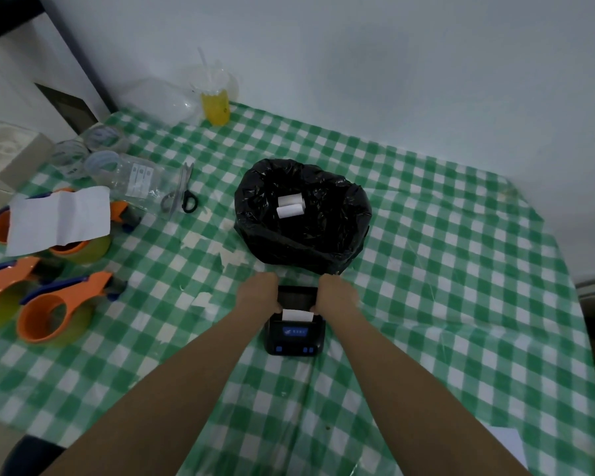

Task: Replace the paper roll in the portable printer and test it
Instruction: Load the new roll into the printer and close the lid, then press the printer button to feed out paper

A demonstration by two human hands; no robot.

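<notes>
1. On the worktop (426,235), near the person, sits the small black printer (295,333), just in front of the black bin bag (265,235).
2. The printer's lid (296,296) is tipped back and open. A white paper roll (297,315) lies in the slot, just above the little blue screen (294,331).
3. The left hand (259,293) is on the left side of the lid and the right hand (335,294) is on the right side. Both hands are curled around the lid's edges, with the thumbs down by the roll. I cannot tell how hard they squeeze.
4. The printer looks small and light, so I think it could slide on the smooth check cloth if pushed from one side only. Holding both sides seems the safe way.
5. The lid looks like hard plastic on a hinge. It should be pressed down evenly at both corners, not bent.
6. The paper is thin and soft. It can tear or crease, so it is best held by the round ends of the roll. A bit of the loose end should poke out past the lid.
7. Two white rolls (290,206) lie inside the bin bag. Scissors (182,194) lie well apart to the left.
</notes>
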